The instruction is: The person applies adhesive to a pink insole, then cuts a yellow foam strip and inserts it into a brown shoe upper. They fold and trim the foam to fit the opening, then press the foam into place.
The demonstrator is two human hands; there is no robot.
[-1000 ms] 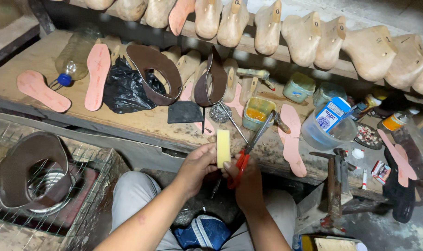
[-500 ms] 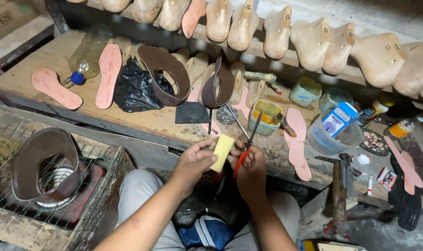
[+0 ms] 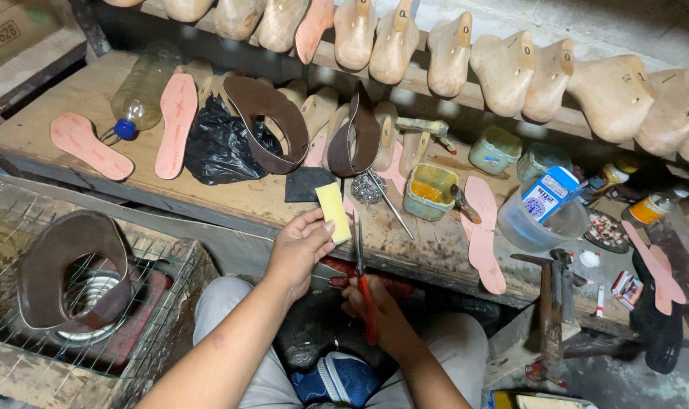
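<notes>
Left hand (image 3: 299, 246) fingers pinch yellow strip (image 3: 333, 212) upright. Right hand (image 3: 382, 314) grips red scissors (image 3: 363, 284), blades beside strip. Step: trimming; next cut needs blades aligned on edge.

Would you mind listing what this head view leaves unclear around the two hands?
- Right hand: palm turned away from the head view, so its grip on the red-handled scissors is hidden.
- Scissors blades: too thin to tell whether they touch the yellow piece held by the left hand.
- Yellow piece: material unclear.
- Row of wooden lasts: cut off by the top edge.
</notes>
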